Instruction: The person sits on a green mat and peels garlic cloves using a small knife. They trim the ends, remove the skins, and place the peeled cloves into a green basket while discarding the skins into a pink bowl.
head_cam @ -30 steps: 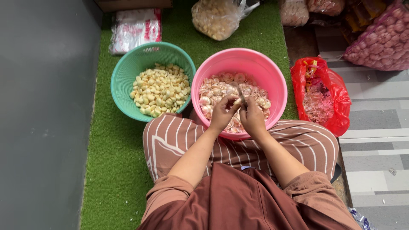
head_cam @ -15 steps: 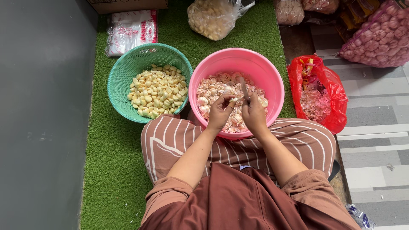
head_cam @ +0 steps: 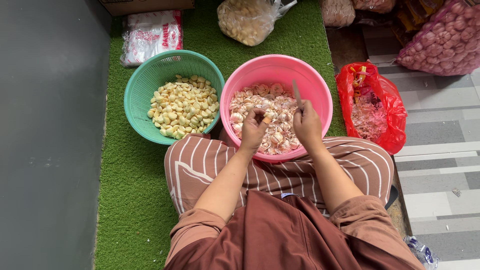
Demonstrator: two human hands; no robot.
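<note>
My left hand [head_cam: 254, 127] pinches a garlic clove [head_cam: 266, 120] over the pink bowl [head_cam: 240, 82], which holds unpeeled garlic cloves and skins. My right hand [head_cam: 307, 125] grips a small knife [head_cam: 297, 95] with its blade pointing up, a little to the right of the clove. Left of the pink bowl stands a green basket [head_cam: 142, 87] with several peeled yellow cloves [head_cam: 183, 106]. Both bowls rest on green artificial turf [head_cam: 130, 200] in front of my crossed legs in striped trousers.
A red plastic bag [head_cam: 380, 95] of garlic skins lies right of the pink bowl. At the back are a clear bag of peeled cloves [head_cam: 245, 20], a white printed bag [head_cam: 150, 35] and a red mesh sack of garlic [head_cam: 445, 45]. A grey wall [head_cam: 50, 135] runs along the left.
My hands have drawn apart over the pink bowl. The right hand lifted the knife so its blade stands up, and the left hand keeps the clove.
</note>
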